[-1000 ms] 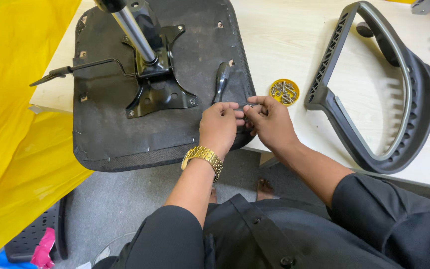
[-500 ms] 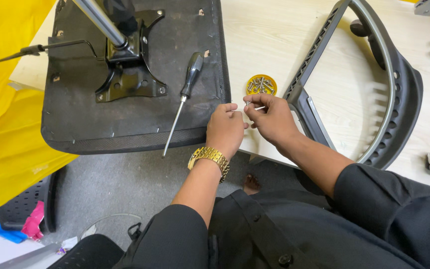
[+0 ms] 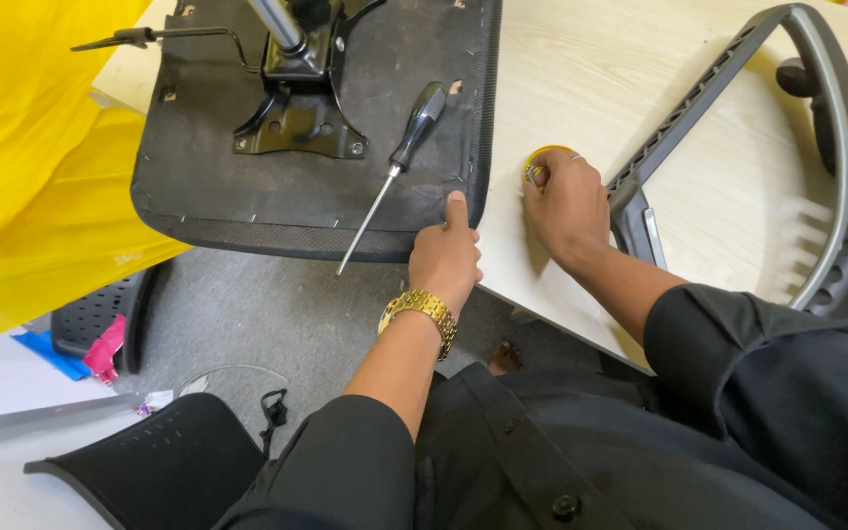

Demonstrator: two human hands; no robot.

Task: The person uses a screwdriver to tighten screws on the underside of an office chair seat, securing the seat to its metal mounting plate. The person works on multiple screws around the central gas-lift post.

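Note:
An upturned black chair seat [image 3: 247, 196] with a metal mechanism plate [image 3: 296, 118] lies on the light wooden table [image 3: 601, 69]. A screwdriver [image 3: 399, 162] with a black handle rests on the seat. My left hand [image 3: 446, 257], with a gold watch on the wrist, touches the seat's front edge with its fingers curled and the thumb up. My right hand [image 3: 563, 201] covers a small yellow container [image 3: 539, 157] on the table, fingers dipping into it. Whether it grips anything is hidden.
A grey and black chair back frame [image 3: 817, 167] lies on the table to the right. Yellow plastic sheet [image 3: 22, 147] hangs at the left. Black chair parts [image 3: 149, 471] and scraps lie on the grey floor below.
My hands have parted. The left hand went to the seat's edge and the right hand moved onto the yellow container. The view shifted, so the seat sits further right.

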